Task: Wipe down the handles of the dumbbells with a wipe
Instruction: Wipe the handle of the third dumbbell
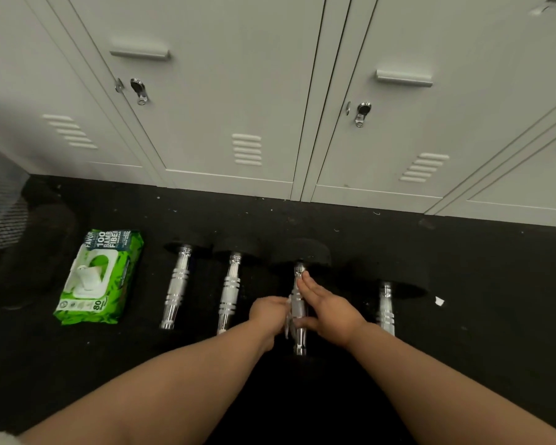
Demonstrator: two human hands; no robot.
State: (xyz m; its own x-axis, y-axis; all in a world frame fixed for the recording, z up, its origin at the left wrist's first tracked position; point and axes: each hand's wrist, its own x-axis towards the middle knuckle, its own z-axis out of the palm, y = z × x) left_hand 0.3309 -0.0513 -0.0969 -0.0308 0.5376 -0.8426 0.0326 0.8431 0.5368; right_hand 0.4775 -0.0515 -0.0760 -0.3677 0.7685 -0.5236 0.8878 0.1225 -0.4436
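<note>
**Mostly a rolling risk: third handle under the wipe**

Right now the left hand [268, 313] pinches a crumpled white wipe [288, 317] against the left side of the third dumbbell's handle [298, 311], its fingers curled round the cloth. The right hand [326, 308] lies along the handle's other side with fingers straight and close together, the thumb tucked low against the bar.

The dumbbell lies on the dark floor [463, 332] with its round black end toward the lockers [238, 91]. A hard rub could roll it sideways into the second dumbbell [229, 295] just beside it, or nip the straight fingers. The wipe is bunched small, so it may miss the far, ringed part of the handle. A loose pinch could drop it onto the speckled floor and dirty it.

Around them, the first dumbbell [177, 289] lies nearer the green pack of wipes [98, 277], and a fourth dumbbell [386, 308] lies to the right, apart. A scrap of white paper [439, 300] sits beyond it. Nothing blocks the handle itself.
</note>
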